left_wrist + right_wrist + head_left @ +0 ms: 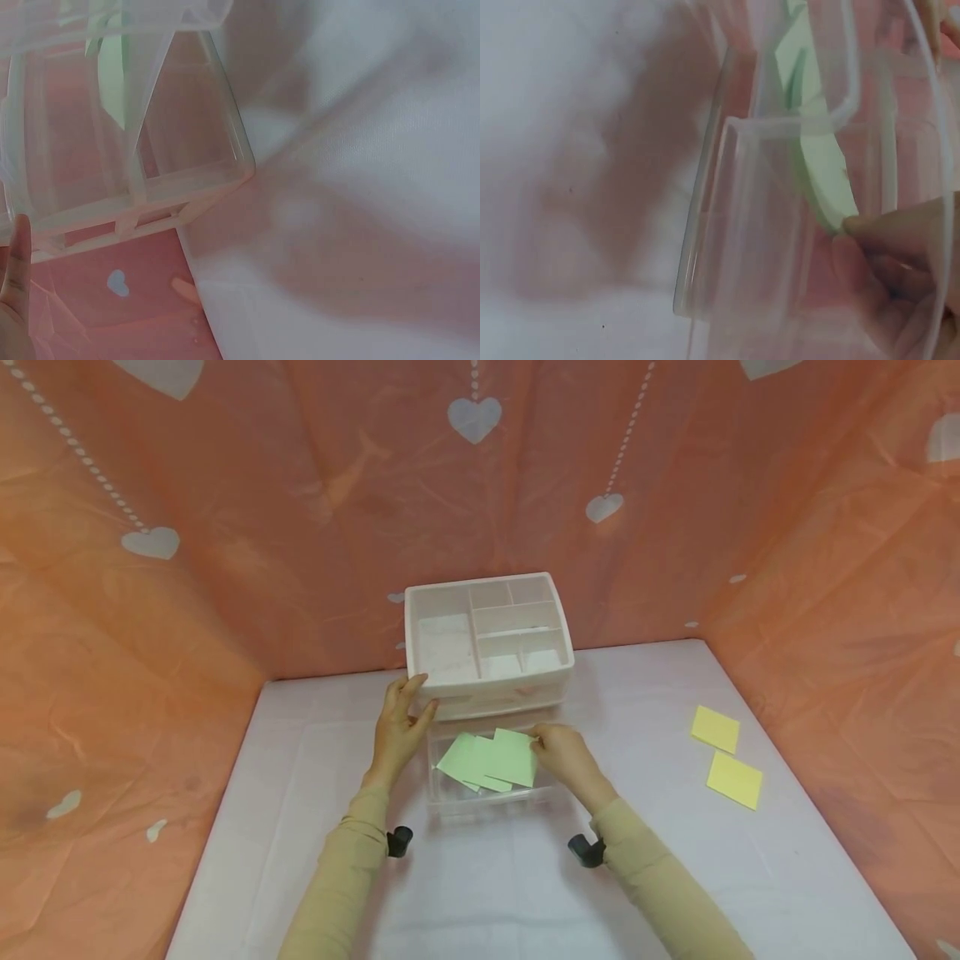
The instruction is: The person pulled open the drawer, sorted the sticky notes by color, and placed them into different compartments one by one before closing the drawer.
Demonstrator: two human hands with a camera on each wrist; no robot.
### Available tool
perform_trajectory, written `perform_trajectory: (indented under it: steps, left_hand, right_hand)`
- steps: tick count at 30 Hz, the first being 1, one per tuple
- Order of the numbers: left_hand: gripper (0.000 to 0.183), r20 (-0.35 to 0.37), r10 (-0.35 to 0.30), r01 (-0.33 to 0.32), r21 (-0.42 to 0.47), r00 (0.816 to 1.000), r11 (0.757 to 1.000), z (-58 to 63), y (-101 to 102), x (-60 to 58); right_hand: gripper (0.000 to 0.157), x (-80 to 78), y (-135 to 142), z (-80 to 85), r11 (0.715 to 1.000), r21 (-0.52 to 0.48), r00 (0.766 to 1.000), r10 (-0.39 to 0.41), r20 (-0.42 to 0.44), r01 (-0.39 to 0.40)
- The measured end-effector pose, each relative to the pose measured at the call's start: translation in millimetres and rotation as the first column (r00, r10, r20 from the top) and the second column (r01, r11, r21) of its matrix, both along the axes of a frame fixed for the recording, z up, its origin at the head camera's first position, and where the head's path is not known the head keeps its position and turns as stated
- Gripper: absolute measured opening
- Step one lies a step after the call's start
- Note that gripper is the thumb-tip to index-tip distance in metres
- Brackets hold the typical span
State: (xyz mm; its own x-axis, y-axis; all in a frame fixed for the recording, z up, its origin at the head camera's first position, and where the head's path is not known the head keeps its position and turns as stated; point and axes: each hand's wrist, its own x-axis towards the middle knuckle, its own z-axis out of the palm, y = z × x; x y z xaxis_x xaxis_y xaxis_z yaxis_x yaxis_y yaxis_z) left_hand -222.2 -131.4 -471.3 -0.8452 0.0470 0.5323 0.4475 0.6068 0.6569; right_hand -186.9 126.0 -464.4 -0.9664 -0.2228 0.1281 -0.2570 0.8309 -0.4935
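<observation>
A white plastic drawer organizer (491,693) stands at the back of the table, its top divided into compartments. In front, its clear drawer (487,806) is pulled out, with several overlapping green sticky notes (476,764) in it. My left hand (396,735) touches the organizer's front left corner, fingers at the rim and thumb lower on the front; a straight finger (19,255) shows beside the frame in the left wrist view. My right hand (566,756) is over the drawer's right side and pinches the edge of the rightmost green sticky notes (825,165) between thumb and fingertip.
Two yellow sticky note pads, one farther back (716,729) and one nearer (735,780), lie on the right side of the white-covered table (645,893). An orange curtain (480,510) with white hearts encloses the back and sides, close behind the organizer.
</observation>
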Motion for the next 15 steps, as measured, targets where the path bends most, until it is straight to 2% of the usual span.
perform_trajectory:
  steps: [10, 15]
  left_hand:
    - [0.044, -0.019, -0.004, 0.004, -0.005, 1.000, 1.000, -1.5, 0, 0.3]
    - [0.043, -0.026, -0.005, 0.005, -0.005, 1.000, 1.000, -0.6, 0, -1.0]
  right_hand:
    - [0.006, -1.6, -11, -5.1, 0.988, 0.141, 0.998, -0.056, -0.041, 0.062]
    - [0.007, -2.3, -14, -3.6, 0.983, 0.170, 0.995, -0.064, -0.074, 0.076]
